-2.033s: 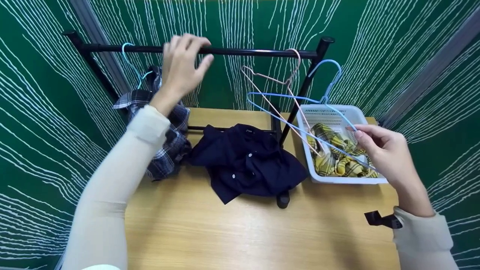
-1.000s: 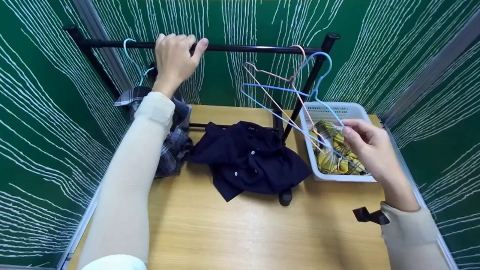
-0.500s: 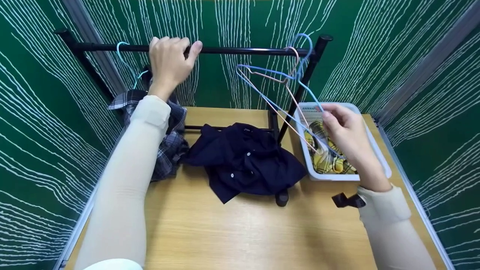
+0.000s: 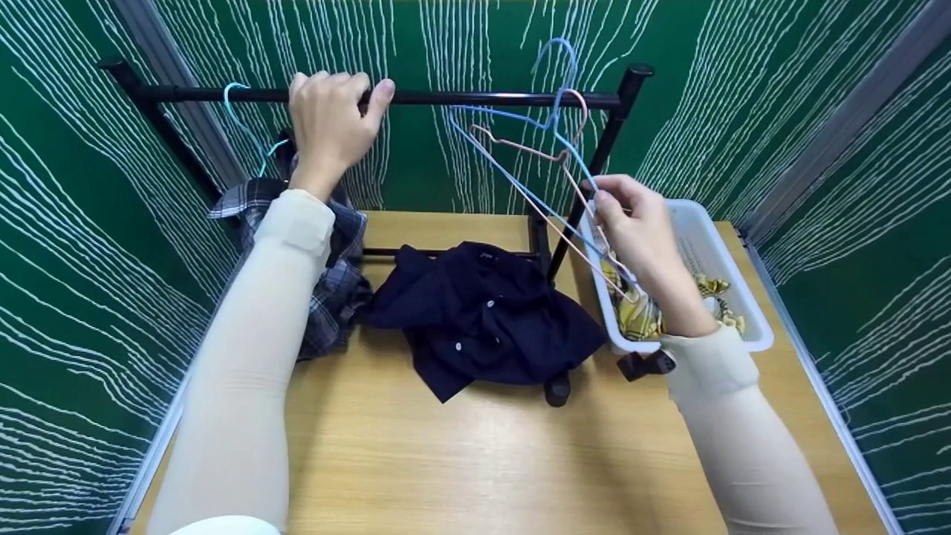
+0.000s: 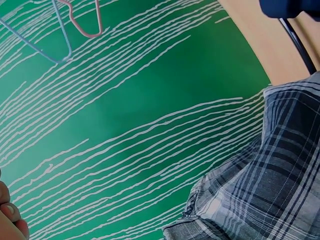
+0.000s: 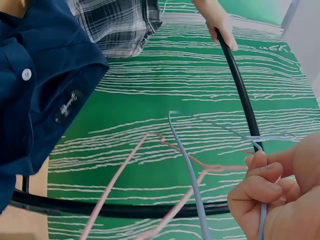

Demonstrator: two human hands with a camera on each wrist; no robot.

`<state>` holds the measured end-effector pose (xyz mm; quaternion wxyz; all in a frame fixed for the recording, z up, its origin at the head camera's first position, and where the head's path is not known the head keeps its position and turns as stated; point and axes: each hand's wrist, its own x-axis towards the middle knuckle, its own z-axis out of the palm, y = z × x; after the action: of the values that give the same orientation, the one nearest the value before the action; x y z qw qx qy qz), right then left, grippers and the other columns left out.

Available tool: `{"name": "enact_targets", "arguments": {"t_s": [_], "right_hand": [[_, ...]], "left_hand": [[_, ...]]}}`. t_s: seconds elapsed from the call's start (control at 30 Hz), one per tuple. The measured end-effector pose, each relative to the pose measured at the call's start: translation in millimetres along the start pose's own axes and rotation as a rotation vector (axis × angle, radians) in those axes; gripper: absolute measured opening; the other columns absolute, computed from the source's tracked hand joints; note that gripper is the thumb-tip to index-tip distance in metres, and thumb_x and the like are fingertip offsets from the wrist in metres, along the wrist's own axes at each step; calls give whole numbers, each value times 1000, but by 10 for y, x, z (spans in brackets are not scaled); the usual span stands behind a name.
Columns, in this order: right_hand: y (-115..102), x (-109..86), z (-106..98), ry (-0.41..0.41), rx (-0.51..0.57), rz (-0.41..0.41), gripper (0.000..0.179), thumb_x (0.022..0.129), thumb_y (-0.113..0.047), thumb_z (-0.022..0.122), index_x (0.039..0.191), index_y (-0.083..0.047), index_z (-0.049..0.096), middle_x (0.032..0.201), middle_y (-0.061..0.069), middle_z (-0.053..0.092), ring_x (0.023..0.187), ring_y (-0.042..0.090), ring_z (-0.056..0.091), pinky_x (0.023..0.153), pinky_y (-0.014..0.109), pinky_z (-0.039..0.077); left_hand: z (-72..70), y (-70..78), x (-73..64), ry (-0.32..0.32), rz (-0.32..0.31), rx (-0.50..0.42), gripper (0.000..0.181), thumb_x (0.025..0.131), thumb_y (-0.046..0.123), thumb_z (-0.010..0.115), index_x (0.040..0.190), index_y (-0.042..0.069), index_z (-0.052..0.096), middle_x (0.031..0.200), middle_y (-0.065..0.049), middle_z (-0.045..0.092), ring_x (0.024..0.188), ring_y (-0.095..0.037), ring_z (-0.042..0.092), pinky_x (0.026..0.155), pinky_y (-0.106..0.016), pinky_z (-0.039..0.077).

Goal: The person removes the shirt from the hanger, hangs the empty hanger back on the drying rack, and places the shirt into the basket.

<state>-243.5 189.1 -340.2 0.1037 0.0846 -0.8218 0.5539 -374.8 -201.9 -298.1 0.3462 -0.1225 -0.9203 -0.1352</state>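
Note:
My left hand grips the black rail of a clothes rack, left of its middle. Between thumb and fingers, my right hand pinches one side of a bare blue hanger. The hanger's hook rises above the rail near its right end; whether it touches the rail I cannot tell. A bare pink hanger hangs on the rail just behind it, and the two overlap. In the right wrist view, curled fingers hold the blue wire.
A turquoise hanger carries a dark plaid shirt at the rail's left. A navy shirt lies crumpled on the wooden table, over the rack's foot. The white basket at right holds yellow plaid cloth.
My right hand has carried the blue hanger left and up from over the basket, to the rail's right end. My left hand has settled from loosely over the rail to gripping it.

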Motion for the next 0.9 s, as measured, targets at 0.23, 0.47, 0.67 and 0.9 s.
{"name": "enact_targets", "arguments": {"t_s": [0.23, 0.47, 0.67, 0.9], "right_hand": [[-4, 65, 178, 51, 25, 18, 28, 111, -11, 53, 130, 1, 69, 85, 1, 62, 75, 12, 58, 62, 21, 44], [70, 59, 306, 85, -3, -14, 26, 110, -8, 53, 127, 0, 71, 90, 1, 64, 81, 18, 62, 69, 22, 47], [189, 35, 355, 98, -24, -5, 27, 110, -9, 53, 128, -2, 72, 91, 7, 68, 78, 12, 61, 70, 20, 47], [342, 22, 378, 136, -70, -23, 25, 108, -7, 55, 123, -2, 74, 84, 7, 65, 70, 7, 57, 66, 21, 43]], "left_hand": [[-15, 28, 3, 2, -8, 12, 73, 108, 68, 30, 81, 8, 60, 78, -11, 59, 82, -36, 53, 89, -48, 34], [-8, 18, -13, -12, -21, 0, 75, 108, 68, 31, 85, 6, 66, 80, -12, 62, 83, -36, 54, 91, -47, 34], [14, 1, -16, 6, -9, -7, 75, 108, 67, 33, 87, 5, 68, 81, -13, 63, 82, -35, 53, 89, -48, 34], [19, 22, -4, 19, -10, -7, 74, 108, 68, 32, 84, 6, 66, 79, -13, 62, 81, -35, 53, 88, -47, 33]]}}
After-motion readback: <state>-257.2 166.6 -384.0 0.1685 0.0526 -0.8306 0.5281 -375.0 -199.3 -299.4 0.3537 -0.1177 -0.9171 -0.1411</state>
